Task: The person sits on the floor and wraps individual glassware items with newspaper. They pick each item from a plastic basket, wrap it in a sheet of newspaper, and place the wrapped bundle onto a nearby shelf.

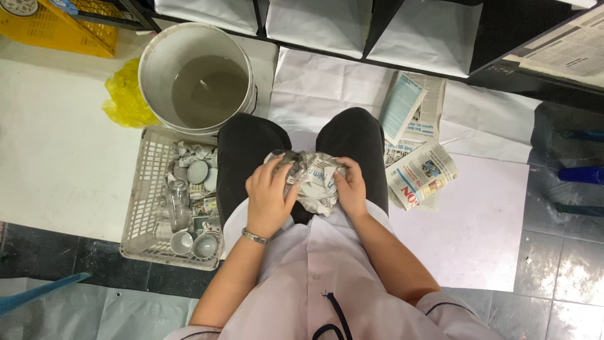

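Hands, left (pixel 269 196) and right (pixel 350 187), clasp crumpled newspaper bundle (pixel 311 179).

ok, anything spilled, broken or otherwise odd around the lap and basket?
Nothing looks spilled or broken. Both hands, left hand and right hand, grip a crumpled newspaper bundle on the lap. The white plastic basket holds a jumble of small cups and paper scraps; loose folded newspapers lie on the floor.

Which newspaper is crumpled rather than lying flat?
The crumpled newspaper bundle in both hands on the lap; the folded newspapers lie flat on the floor.
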